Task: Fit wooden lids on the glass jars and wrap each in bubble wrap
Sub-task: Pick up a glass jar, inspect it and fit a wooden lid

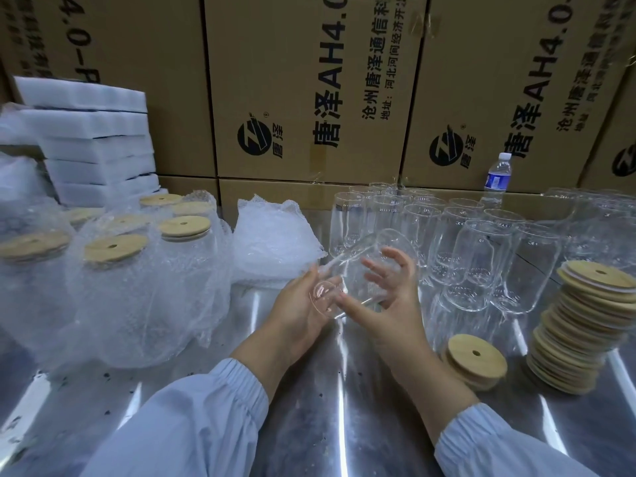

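A clear glass jar (pixel 358 266) lies tilted between my hands above the metal table, its mouth toward me. My left hand (pixel 303 311) cups the mouth end from the left. My right hand (pixel 389 290) holds the jar's right side with fingers spread. Several bare jars (pixel 471 249) stand behind and to the right. A single wooden lid (pixel 476 359) lies on a short pile at the right, next to a tall leaning stack of lids (pixel 581 328). A pile of bubble wrap sheets (pixel 272 235) sits behind my left hand. Several lidded, wrapped jars (pixel 137 280) stand at the left.
White foam blocks (pixel 93 139) are stacked at the back left. Large cardboard boxes (pixel 309 91) wall off the rear. A water bottle (pixel 497 177) stands against them behind the jars. The shiny metal table (pixel 337 407) stretches toward me.
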